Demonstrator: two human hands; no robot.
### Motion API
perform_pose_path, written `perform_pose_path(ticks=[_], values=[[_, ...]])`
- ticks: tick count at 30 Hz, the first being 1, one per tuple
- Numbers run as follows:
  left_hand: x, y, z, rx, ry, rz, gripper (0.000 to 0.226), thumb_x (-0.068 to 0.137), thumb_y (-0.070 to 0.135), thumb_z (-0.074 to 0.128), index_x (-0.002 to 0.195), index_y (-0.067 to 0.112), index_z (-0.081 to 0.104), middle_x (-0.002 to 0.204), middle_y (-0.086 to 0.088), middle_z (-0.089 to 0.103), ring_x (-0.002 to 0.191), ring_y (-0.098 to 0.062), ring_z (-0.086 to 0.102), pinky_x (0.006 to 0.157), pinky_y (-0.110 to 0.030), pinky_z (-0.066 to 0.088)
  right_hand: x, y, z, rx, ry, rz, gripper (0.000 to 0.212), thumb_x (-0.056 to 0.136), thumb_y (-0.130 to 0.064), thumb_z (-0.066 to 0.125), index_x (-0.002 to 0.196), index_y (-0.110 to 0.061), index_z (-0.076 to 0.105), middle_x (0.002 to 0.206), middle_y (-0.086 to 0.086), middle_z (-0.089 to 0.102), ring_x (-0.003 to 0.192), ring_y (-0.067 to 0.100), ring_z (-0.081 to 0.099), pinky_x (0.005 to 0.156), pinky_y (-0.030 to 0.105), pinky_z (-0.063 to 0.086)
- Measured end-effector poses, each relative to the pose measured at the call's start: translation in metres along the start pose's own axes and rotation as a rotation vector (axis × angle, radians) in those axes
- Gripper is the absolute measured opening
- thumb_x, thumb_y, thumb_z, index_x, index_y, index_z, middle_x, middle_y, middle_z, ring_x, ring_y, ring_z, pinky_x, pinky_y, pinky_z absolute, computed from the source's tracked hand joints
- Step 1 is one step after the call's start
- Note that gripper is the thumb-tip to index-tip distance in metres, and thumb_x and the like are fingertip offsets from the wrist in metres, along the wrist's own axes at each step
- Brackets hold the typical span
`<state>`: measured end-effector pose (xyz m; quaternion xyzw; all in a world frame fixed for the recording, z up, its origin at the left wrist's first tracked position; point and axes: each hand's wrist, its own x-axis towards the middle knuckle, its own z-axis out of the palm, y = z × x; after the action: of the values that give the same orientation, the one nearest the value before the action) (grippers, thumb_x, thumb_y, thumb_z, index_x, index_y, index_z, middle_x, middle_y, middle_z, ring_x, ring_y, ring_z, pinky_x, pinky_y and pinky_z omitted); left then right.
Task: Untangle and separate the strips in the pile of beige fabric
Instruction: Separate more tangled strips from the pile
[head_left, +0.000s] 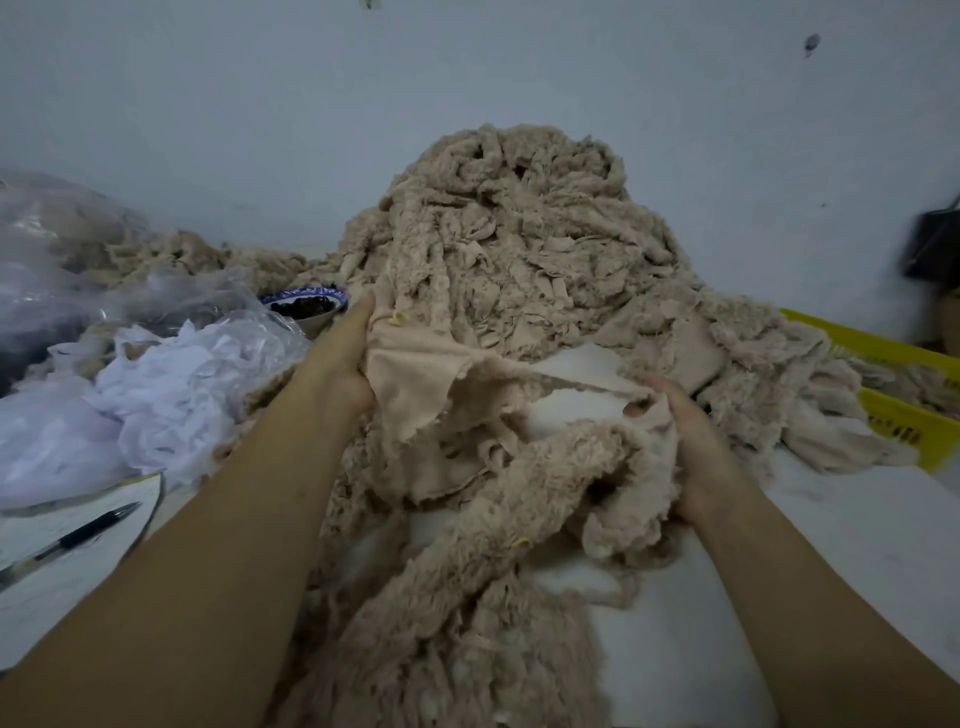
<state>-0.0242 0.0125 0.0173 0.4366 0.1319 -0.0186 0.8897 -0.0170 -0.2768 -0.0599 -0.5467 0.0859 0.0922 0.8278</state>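
A tall pile of beige fleecy fabric strips (524, 234) rises against the wall at the middle of the view and spills toward me. My left hand (345, 358) grips the edge of a smooth-backed beige strip (415, 374) at the pile's left foot. My right hand (685, 436) grips a bunched fluffy strip (587, 467) at the lower right. A thin stretch of the fabric runs taut between the two hands. More strips trail down toward the bottom edge between my forearms.
White table surface (857, 519) shows at the right. A yellow plastic crate (893, 421) holds beige scraps at the right. White fabric scraps (171, 405) and clear plastic bags (62, 270) lie left. A blue-rimmed bowl (306, 306) sits behind them. A black pen (83, 535) lies lower left.
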Motion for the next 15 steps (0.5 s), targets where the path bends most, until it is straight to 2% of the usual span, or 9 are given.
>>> perform_pose_path(ticks=[1, 3, 5, 7, 8, 9, 11, 12, 15], values=[[0.001, 0.000, -0.002, 0.012, 0.024, 0.019, 0.048, 0.098, 0.047, 0.054, 0.124, 0.008, 0.062, 0.098, -0.016, 0.075, 0.076, -0.028, 0.074, 0.052, -0.036, 0.057, 0.001, -0.001, 0.001, -0.070, 0.024, -0.023, 0.044, 0.089, -0.049, 0.065, 0.119, -0.017, 0.068, 0.106, 0.012, 0.075, 0.096, 0.029, 0.072, 0.082, 0.041, 0.057], [0.003, -0.002, -0.003, 0.093, 0.073, 0.053, 0.050, 0.094, 0.046, 0.059, 0.129, 0.010, 0.061, 0.116, -0.015, 0.071, 0.097, -0.029, 0.070, 0.061, -0.039, 0.059, 0.001, -0.005, 0.004, -0.213, 0.076, -0.100, 0.036, 0.093, -0.044, 0.062, 0.117, -0.018, 0.069, 0.103, 0.009, 0.076, 0.090, 0.027, 0.074, 0.079, 0.038, 0.058], [0.004, -0.005, -0.002, 0.124, 0.092, 0.066, 0.057, 0.089, 0.048, 0.065, 0.133, 0.012, 0.058, 0.120, -0.015, 0.068, 0.106, -0.031, 0.067, 0.067, -0.042, 0.061, 0.000, -0.010, 0.005, -0.351, 0.148, -0.161, 0.036, 0.094, -0.045, 0.063, 0.110, -0.014, 0.072, 0.104, 0.012, 0.075, 0.093, 0.031, 0.071, 0.087, 0.045, 0.057], [0.006, -0.005, -0.002, 0.084, 0.067, 0.088, 0.053, 0.091, 0.047, 0.063, 0.131, 0.012, 0.058, 0.105, -0.013, 0.069, 0.097, -0.028, 0.067, 0.069, -0.043, 0.061, -0.001, -0.011, 0.004, -0.497, 0.231, -0.230, 0.049, 0.094, -0.046, 0.061, 0.105, 0.001, 0.067, 0.102, 0.026, 0.068, 0.096, 0.043, 0.065, 0.089, 0.052, 0.055], [0.006, -0.005, -0.001, 0.043, 0.025, 0.098, 0.045, 0.094, 0.045, 0.060, 0.125, 0.012, 0.061, 0.091, -0.008, 0.064, 0.086, -0.022, 0.064, 0.065, -0.038, 0.061, -0.001, -0.012, 0.002, -0.568, 0.252, -0.265, 0.049, 0.096, -0.045, 0.059, 0.096, 0.003, 0.064, 0.093, 0.028, 0.063, 0.091, 0.043, 0.063, 0.081, 0.048, 0.055], [0.006, -0.005, -0.001, 0.003, -0.025, 0.108, 0.036, 0.096, 0.043, 0.057, 0.117, 0.014, 0.062, 0.085, -0.004, 0.057, 0.077, -0.018, 0.059, 0.062, -0.033, 0.061, -0.002, -0.012, 0.001, -0.629, 0.259, -0.287, 0.044, 0.097, -0.044, 0.058, 0.084, -0.002, 0.058, 0.082, 0.022, 0.058, 0.082, 0.037, 0.059, 0.070, 0.039, 0.050], [0.007, -0.009, 0.002, 0.016, -0.065, 0.125, 0.030, 0.097, 0.037, 0.058, 0.121, 0.019, 0.063, 0.097, -0.003, 0.063, 0.081, -0.016, 0.062, 0.069, -0.031, 0.061, 0.000, -0.012, 0.000, -0.694, 0.262, -0.308, 0.035, 0.097, -0.043, 0.057, 0.079, -0.013, 0.051, 0.076, 0.006, 0.053, 0.075, 0.024, 0.051, 0.060, 0.032, 0.038], [0.007, -0.012, 0.004, 0.081, -0.039, 0.132, 0.030, 0.097, 0.034, 0.060, 0.122, 0.019, 0.063, 0.101, -0.005, 0.068, 0.085, -0.018, 0.065, 0.072, -0.031, 0.061, 0.000, -0.012, 0.000, -0.695, 0.260, -0.317, 0.033, 0.097, -0.043, 0.057, 0.081, -0.015, 0.052, 0.075, 0.003, 0.053, 0.073, 0.021, 0.051, 0.060, 0.031, 0.037], [0.001, -0.028, 0.013, 0.523, 0.003, 0.213, 0.027, 0.097, 0.040, 0.059, 0.094, 0.016, 0.070, 0.075, 0.004, 0.071, 0.075, -0.015, 0.064, 0.060, -0.026, 0.055, -0.001, -0.009, 0.005, -0.720, 0.173, -0.336, 0.035, 0.095, -0.047, 0.059, 0.079, -0.018, 0.051, 0.075, -0.002, 0.052, 0.069, 0.014, 0.049, 0.061, 0.029, 0.037]])
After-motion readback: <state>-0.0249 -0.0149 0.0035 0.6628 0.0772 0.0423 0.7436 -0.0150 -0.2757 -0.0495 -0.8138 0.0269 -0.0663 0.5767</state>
